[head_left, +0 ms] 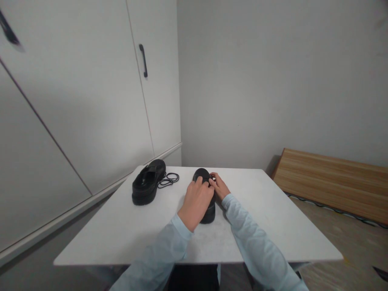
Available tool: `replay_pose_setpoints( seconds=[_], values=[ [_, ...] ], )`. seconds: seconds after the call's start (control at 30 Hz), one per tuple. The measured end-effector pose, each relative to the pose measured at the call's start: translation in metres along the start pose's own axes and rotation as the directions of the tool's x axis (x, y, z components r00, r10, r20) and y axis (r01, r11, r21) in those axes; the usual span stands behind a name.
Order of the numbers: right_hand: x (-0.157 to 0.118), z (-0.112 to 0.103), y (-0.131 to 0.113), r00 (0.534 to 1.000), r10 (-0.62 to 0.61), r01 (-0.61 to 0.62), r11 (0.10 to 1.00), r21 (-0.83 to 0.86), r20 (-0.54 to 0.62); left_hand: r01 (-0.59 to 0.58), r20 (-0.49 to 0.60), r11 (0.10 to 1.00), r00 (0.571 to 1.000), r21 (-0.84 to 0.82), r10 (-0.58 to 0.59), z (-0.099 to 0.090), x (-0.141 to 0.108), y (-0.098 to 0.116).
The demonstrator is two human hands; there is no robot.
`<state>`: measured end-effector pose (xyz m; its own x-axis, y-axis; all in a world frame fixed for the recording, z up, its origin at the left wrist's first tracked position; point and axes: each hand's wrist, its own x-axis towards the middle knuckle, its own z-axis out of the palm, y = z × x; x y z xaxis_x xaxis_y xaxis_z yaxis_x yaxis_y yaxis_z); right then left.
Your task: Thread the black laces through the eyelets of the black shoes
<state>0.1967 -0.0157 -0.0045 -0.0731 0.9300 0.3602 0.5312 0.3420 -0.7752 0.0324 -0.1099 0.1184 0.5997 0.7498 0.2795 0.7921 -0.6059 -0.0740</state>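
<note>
A black shoe (207, 214) stands on the white table (260, 226) in front of me, its toe pointing away. My left hand (197, 199) lies over the middle of this shoe with its fingers curled onto the upper; what they grip is hidden. My right hand (220, 186) is at the shoe's right side near the laces, fingers bent inward, and a bit of dark lace shows beside its fingertips. Farther left a second black shoe (145, 186) rests on the table, with its loose black lace (169, 179) looped on the tabletop beside it.
White cabinet doors (91, 81) with black handles rise along the left, close to the table's back left corner. A grey wall (257, 81) stands behind. At the right, a wood-grain board (330, 182) lies beyond the table, with a dark cable along its lower edge.
</note>
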Motion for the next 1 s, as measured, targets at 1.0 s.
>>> replay_pose_setpoints(
  seconds=[1.0],
  values=[
    [0.000,0.002,0.001,0.999,0.026,-0.027,1.000,-0.005,-0.041,0.086,-0.250,0.994,0.966,0.068,-0.067,-0.006,-0.090,0.000]
  ],
)
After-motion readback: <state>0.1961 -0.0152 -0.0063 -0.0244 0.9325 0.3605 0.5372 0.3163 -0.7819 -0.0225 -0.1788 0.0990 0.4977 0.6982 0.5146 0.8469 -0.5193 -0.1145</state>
